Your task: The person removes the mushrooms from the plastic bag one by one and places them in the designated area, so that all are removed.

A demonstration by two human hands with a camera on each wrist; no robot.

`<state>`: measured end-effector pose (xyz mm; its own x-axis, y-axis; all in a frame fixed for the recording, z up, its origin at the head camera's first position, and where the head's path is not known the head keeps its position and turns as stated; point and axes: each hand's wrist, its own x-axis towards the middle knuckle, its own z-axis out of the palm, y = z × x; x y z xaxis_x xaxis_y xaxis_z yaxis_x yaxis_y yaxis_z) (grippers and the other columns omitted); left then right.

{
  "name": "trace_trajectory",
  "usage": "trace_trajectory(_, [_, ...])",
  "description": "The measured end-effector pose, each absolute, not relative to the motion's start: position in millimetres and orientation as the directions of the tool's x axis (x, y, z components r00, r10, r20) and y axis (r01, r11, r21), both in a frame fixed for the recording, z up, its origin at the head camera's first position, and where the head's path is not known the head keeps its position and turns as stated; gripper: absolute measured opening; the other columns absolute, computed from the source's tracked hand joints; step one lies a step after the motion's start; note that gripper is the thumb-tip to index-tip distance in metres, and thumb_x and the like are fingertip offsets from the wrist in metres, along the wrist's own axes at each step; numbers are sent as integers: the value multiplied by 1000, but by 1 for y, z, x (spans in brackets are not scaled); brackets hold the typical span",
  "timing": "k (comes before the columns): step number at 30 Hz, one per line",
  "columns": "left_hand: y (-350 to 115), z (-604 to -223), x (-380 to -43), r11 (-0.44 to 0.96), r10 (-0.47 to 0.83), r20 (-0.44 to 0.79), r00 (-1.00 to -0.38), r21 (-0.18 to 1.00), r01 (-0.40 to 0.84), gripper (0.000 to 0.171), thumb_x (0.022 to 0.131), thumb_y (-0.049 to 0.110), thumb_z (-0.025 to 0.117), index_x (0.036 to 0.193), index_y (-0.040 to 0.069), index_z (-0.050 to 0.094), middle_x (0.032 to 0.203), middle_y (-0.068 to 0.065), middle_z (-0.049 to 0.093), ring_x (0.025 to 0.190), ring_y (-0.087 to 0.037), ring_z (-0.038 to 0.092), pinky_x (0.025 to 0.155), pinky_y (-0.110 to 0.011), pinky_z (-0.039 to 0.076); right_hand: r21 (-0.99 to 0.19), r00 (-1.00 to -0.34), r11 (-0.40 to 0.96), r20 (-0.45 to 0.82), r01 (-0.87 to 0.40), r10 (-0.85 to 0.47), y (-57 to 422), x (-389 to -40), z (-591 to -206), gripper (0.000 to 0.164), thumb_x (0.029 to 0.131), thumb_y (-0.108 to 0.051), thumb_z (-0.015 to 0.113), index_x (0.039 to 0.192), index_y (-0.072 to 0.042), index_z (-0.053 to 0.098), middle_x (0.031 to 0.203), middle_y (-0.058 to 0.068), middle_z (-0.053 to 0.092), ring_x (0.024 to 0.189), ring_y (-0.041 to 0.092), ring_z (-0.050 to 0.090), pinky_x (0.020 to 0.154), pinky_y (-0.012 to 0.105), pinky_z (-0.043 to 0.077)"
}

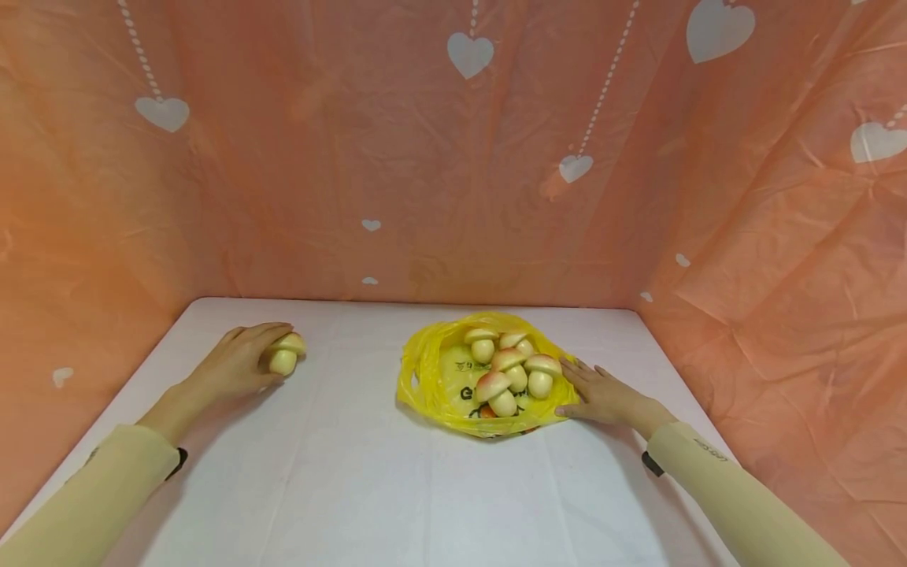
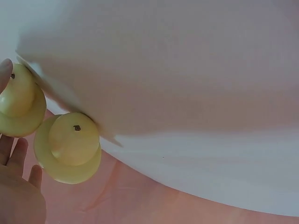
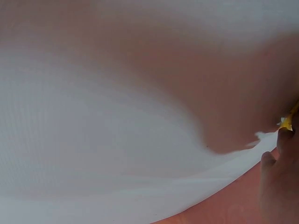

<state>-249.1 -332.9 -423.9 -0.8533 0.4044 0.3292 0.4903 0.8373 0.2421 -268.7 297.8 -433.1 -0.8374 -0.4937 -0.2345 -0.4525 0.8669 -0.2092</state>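
Five mushrooms (image 1: 508, 361) lie in a yellow bag (image 1: 428, 366) just left of my right hand (image 1: 611, 398), whose outstretched fingers touch its edge. My left hand (image 1: 242, 360) grips another mushroom (image 1: 285, 361) between thumb and fingers; a further mushroom (image 2: 70, 148) sits just beside it.

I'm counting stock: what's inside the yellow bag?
Five mushrooms show inside the yellow bag; they cover part of its bottom, so anything beneath them cannot be seen.

I see the right hand (image 3: 280, 182) up against a bit of yellow plastic (image 3: 287, 123). Broad shadow (image 3: 187, 70) over the white table (image 3: 84, 130), pink cloth (image 3: 224, 203) past its curved edge.
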Motion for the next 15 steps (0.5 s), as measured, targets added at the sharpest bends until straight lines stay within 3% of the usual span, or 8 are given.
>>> trace_trajectory(10, [-325,-423,-247,827,401,402,-823,228,514,72,77,13,90,140,-3,58,140,-24,60,126,-45,56,101,-62,38,-211,-836,864,-229,-458,-499,297,-268,-432,102,98,-64,59,162,5,22,169,27,19,154,51,16,123,68,12])
trace_trajectory(15, [-308,-421,-242,820,368,451,-813,254,512,62,86,14,83,142,-1,58,141,-23,60,128,-47,55,104,-63,40,-207,-834,863,-231,-461,-501,297,-269,-433,101,98,-64,59,162,5,22,169,28,19,154,51,16,123,68,12])
